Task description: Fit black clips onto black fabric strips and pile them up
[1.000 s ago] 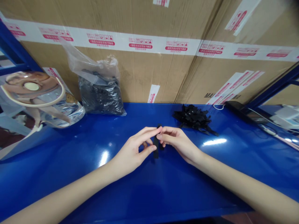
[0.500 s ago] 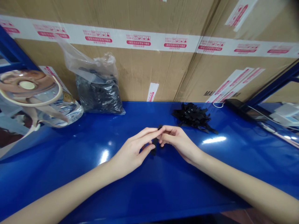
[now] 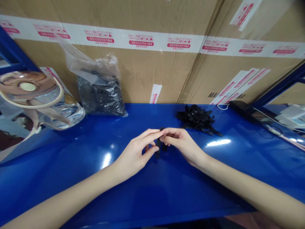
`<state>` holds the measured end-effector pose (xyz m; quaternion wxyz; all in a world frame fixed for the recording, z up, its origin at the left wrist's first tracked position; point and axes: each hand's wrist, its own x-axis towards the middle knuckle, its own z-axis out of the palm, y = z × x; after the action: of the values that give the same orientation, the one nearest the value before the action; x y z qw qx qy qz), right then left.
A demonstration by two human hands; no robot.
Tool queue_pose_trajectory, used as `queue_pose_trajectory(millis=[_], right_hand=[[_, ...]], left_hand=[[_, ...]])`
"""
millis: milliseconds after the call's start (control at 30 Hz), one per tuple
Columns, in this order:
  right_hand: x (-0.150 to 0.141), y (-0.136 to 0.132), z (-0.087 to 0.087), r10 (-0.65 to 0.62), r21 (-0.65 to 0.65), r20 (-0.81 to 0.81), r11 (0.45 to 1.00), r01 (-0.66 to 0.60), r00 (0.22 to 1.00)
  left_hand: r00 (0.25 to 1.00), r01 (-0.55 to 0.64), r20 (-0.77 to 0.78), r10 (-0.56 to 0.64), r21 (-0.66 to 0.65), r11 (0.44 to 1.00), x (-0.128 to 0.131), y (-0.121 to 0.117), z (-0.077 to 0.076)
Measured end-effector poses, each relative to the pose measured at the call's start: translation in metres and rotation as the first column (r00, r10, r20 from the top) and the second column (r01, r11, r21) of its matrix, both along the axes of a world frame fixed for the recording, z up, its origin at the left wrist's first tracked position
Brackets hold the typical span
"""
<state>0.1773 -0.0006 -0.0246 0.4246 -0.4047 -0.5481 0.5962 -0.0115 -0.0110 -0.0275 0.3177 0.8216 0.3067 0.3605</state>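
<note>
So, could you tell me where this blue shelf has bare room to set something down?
Bare blue surface lies between the forearms and between the plastic bag and left hand. Crowded: the back edge, by the black strip pile and shiny packaging.

The left forearm (image 3: 71, 194) and right forearm (image 3: 247, 190) are bare and slim, narrowing to slight wrists. The left hand (image 3: 133, 156) and right hand (image 3: 183, 146) match in build, with long, tapering fingers (image 3: 149, 135) (the nails look short, though they are small in this view).
</note>
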Motion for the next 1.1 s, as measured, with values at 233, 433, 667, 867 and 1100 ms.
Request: queue_pose_trajectory(millis=[233,433,667,867,1100], right_hand=[[0.002,0.001,-0.007,0.025,-0.005,-0.013,1.000,-0.025,1.000],[0.000,0.000,-0.001,0.009,0.031,-0.009,0.999,-0.009,1.000],[-0.001,0.000,-0.003,0.027,0.047,-0.009,0.999,-0.027,1.000],[-0.001,-0.005,-0.004,-0.034,0.248,0.150,0.969,-0.004,0.988],[-0.001,-0.006,-0.003,-0.171,0.397,0.232,0.916,0.067,0.958]], left_hand=[[0.999,0.028,0.021,-0.027,-0.046,0.999,0.002,-0.001,0.002],[0.966,-0.169,0.143,0.214,-0.279,0.945,0.001,0.001,0.008],[0.972,-0.178,0.066,0.224,-0.407,0.896,0.000,0.006,0.012],[0.958,-0.184,0.118,0.261,-0.443,0.877,0.000,0.006,0.013],[0.965,-0.159,0.113,0.236,-0.463,0.872,0.002,0.001,0.014]])
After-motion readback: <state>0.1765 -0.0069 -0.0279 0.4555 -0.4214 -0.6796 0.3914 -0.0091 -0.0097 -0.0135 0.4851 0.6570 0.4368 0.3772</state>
